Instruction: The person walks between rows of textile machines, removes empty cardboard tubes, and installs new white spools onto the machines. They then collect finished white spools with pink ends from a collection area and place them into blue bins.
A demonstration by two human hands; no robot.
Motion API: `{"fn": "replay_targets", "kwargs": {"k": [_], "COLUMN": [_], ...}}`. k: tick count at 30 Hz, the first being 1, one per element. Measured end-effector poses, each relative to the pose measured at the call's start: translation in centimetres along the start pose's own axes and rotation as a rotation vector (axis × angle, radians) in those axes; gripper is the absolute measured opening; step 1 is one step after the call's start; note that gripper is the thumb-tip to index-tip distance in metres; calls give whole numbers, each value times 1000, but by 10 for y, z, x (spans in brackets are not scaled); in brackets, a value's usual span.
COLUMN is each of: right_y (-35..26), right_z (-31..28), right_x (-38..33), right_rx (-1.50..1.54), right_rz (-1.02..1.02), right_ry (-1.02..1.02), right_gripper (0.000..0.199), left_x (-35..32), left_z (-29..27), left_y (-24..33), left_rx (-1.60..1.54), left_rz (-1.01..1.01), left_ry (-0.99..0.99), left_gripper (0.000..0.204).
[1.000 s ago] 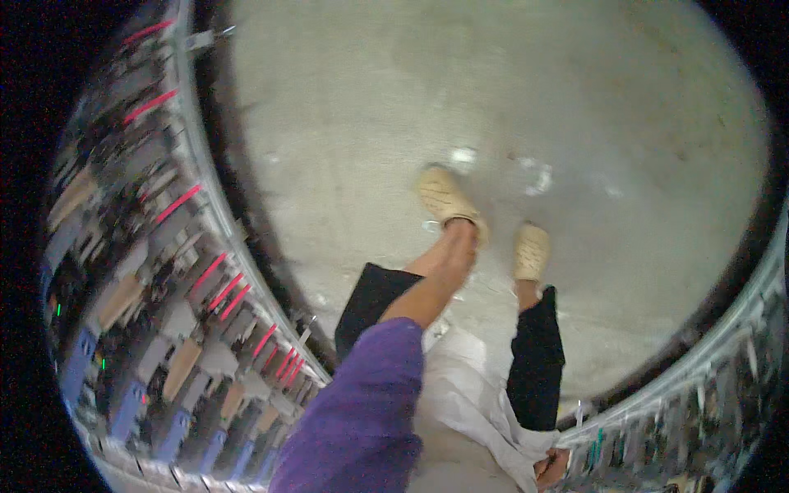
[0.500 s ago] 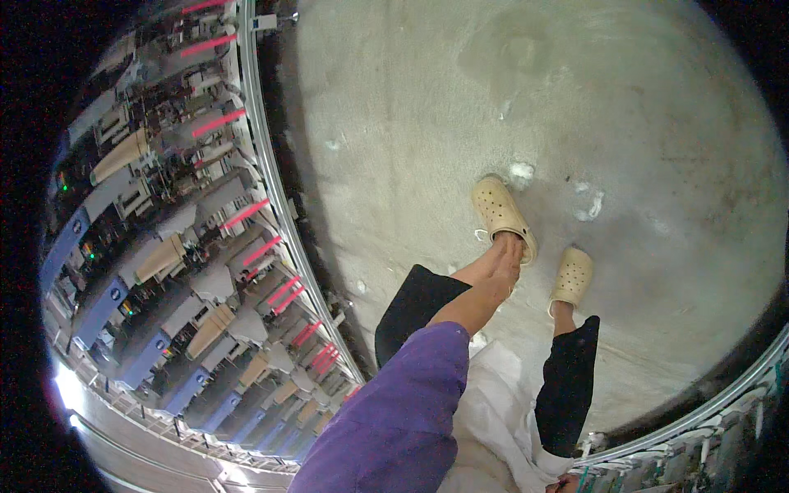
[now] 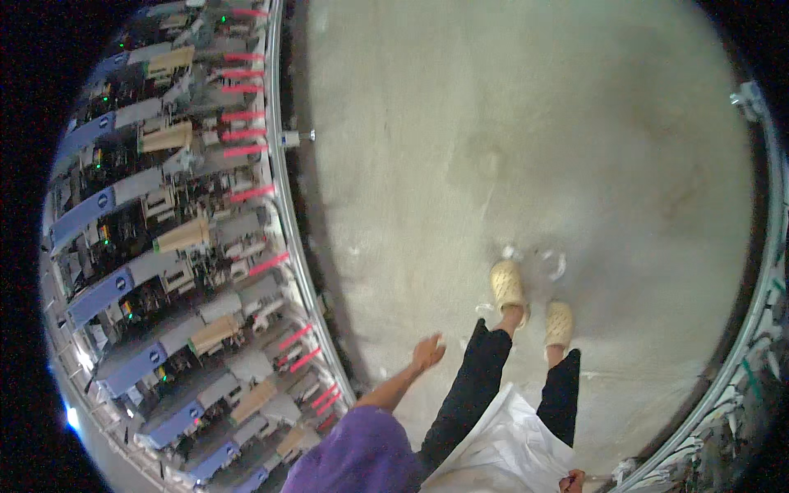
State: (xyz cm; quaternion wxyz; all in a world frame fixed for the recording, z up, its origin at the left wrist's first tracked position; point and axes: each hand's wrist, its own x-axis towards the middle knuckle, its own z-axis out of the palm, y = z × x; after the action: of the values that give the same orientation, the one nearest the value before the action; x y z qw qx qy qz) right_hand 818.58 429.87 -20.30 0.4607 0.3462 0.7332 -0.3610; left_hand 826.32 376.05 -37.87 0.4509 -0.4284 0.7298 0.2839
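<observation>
Left hand (image 3: 428, 352) now swung out from leg, fingers loosely spread, holding nothing, over bare floor (image 3: 509, 140) beside machine row (image 3: 177, 246); half second earlier it hung against left trouser leg. Machine row fills more of left side than before. Right hand (image 3: 573, 480) at lower edge, closed on white cloth (image 3: 514, 448). Beige clogs (image 3: 507, 285) on floor.

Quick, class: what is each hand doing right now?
Left hand: open, empty, hanging above the floor.
Right hand: only partly in view at the lower edge; cannot tell.
</observation>
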Motion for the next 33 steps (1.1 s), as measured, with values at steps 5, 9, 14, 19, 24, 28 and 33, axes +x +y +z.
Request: {"fn": "replay_targets", "kwargs": {"k": [5, 9, 14, 19, 24, 28, 33], "right_y": [-9, -91, -274, -413, -536, -698, -1011], "right_z": [41, 65, 109, 133, 147, 162, 177], "right_x": [43, 44, 46, 70, 120, 150, 129], "right_rx": [-295, -365, -299, -247, -277, 20, 391], "right_rz": [-302, -359, -417, -435, -411, -326, -602], "right_ry": [-132, 71, 151, 174, 181, 224, 123], "right_gripper": [19, 25, 22, 18, 15, 12, 18], "left_x": [-72, -72, -18, 24, 32, 41, 87], "left_z": [14, -34, -211, -428, -520, -517, -536], "left_y": [-20, -8, 52, 128, 126, 82, 59], "left_rx": [-225, 203, -465, -707, -772, -530, -693], "left_rz": [451, 470, 569, 202, 312, 44, -175], "left_ry": [-130, -23, 152, 372, 533, 204, 144], "left_gripper": [32, 24, 31, 36, 31, 26, 24]}}
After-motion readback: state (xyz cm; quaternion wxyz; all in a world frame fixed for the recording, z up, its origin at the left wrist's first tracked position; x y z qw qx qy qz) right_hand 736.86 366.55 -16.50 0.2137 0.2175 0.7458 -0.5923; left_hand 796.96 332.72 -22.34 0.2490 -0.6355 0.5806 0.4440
